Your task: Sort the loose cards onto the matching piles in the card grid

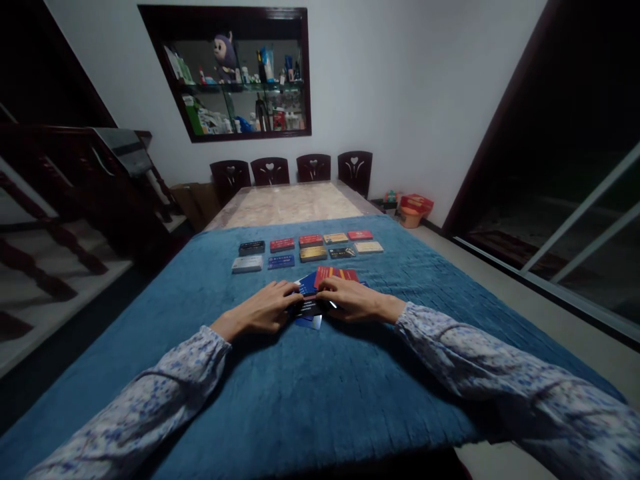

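A loose pile of cards lies on the blue cloth between my two hands. My left hand (270, 308) has its fingers bent onto the left edge of a black card (308, 307) with pale printing. At that card's right side, my right hand (353, 299) closes its fingers, partly hiding what is under them. A blue card (309, 285) and a red card (337, 273) with yellow stripes lie just behind my fingertips. Nearer to me, a blue and silvery card (313, 322) sticks out below the black one.
Two rows of card stacks stand beyond the pile, among them a silver stack (247, 264), a blue stack (281, 261), a gold stack (313, 253) and a cream stack (369, 247). The blue cloth (240, 400) covers the near table. Several dark chairs (355, 172) stand at the far end.
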Available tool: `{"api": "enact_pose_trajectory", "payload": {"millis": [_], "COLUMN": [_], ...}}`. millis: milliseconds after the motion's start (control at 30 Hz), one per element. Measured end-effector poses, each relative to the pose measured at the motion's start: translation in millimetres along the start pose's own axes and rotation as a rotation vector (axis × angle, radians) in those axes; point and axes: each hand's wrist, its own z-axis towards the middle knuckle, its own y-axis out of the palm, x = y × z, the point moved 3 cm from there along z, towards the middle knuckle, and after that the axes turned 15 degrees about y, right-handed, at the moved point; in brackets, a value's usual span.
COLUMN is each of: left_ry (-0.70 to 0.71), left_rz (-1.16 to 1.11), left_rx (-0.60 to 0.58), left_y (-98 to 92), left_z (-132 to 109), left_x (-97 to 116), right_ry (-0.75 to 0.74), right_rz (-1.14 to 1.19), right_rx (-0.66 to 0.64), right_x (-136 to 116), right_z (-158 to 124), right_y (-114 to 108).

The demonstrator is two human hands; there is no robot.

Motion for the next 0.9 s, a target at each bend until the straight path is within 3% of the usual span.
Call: {"api": "enact_pose_trajectory", "payload": {"millis": [267,467,900], "left_ry": [-0.059,-0.136,-0.191], "left_rz": [-0.070,-0.157,-0.105], "left_rx": [0.055,0.110,0.171], "left_y": [2.7,6.3,12.0], "left_z": [-23,-32,-29], "left_x": [-26,-37,-42], "right_ry": [0.094,0.084,0.223], "right_rz": [-0.008,-0.007,-0.041], "right_rx": [0.019,0.072,0.027], "right_x": [-16,-13,-4], "right_z": [31,46,47], "right_y": [17,23,17]}}
